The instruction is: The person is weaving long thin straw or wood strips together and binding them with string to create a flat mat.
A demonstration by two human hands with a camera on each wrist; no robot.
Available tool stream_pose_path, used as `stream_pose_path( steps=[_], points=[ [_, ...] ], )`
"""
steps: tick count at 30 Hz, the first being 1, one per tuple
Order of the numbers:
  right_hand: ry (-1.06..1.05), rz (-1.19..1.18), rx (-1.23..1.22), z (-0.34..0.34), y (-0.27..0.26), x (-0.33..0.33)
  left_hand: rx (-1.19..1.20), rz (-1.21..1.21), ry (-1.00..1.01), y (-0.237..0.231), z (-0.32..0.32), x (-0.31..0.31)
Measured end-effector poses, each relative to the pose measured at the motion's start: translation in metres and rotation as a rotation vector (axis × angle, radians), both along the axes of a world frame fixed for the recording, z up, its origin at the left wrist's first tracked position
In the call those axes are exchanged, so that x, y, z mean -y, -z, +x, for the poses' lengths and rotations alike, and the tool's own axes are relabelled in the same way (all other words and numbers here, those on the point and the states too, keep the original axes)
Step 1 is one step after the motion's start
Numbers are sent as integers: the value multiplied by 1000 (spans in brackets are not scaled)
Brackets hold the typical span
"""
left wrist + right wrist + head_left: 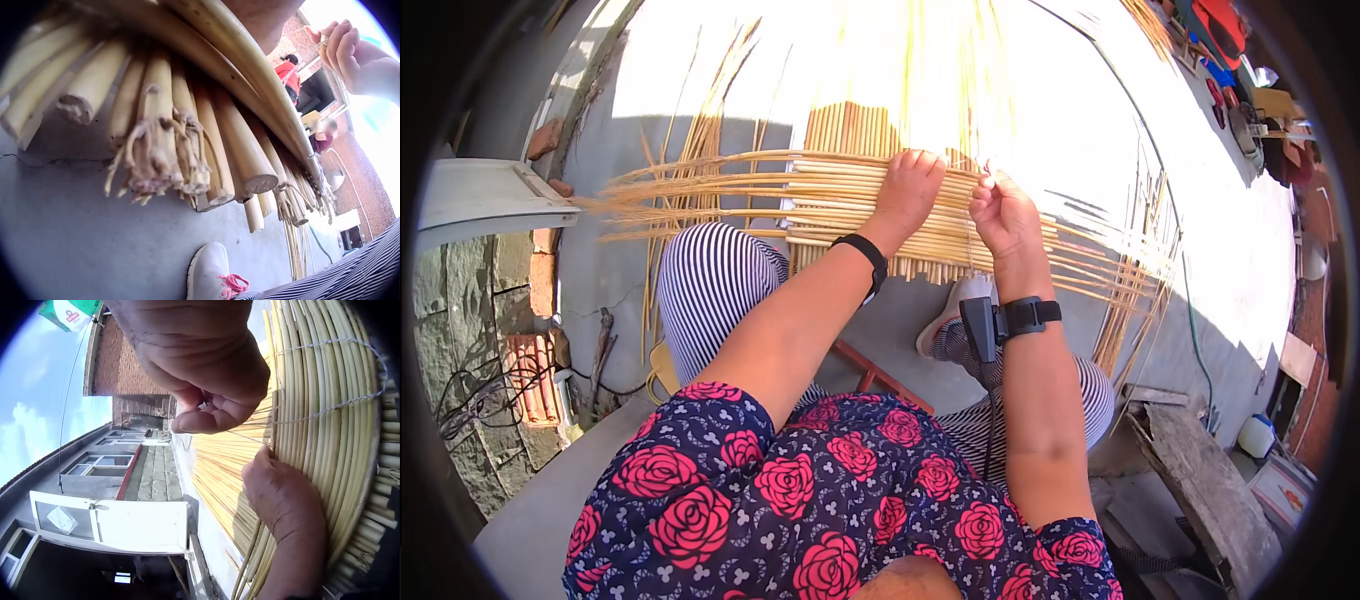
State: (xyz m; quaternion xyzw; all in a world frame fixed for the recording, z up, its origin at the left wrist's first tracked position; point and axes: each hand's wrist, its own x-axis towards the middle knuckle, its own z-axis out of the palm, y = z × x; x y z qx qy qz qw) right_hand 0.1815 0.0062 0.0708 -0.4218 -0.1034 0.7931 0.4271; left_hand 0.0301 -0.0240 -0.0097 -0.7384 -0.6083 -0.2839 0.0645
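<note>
A mat of pale reed stalks [830, 190] lies crosswise before the person's knees, with feathery tips at the left. On its far edge is the left hand [912, 190], fingers curled over the outermost stalks; the right wrist view shows the left hand [284, 500] gripping them. Just right of it, the right hand [1008, 218] is raised, pinching a thin string between thumb and fingers. From that pinch the string runs taut to the mat edge beside the left hand. White twine [356, 341] loops around the stalks. Thick cut stalk ends [259, 181] fill the left wrist view.
Loose reed bundles [710, 130] lie on the concrete floor to the left, and others stick out at the right. Weathered boards [1200, 470] are near the right knee. A dark hose [1190, 310] crosses the floor. A white shoe [212, 269] stands under the mat.
</note>
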Motion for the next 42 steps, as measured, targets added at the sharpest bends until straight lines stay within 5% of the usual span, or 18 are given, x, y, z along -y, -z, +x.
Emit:
stream_pose_path(
  steps=[3,7,15,20,31,42],
  points=[
    [-155,74,582,18,-48,7,41,4,36,0,-3,1],
    [-426,194,1027,66,-92,7,43,34,56,6,-5,-1],
    [-574,185,1237,141,-148,-1,34,-79,46,6,-5,-2],
    [168,145,628,179,-80,-41,26,-22,13,9,-8,-4],
    [470,103,460,250,-16,-71,13,-119,13,-10,-4,-1],
    [205,234,1278,281,-18,-97,43,-59,21,-13,-4,-1]
  ],
)
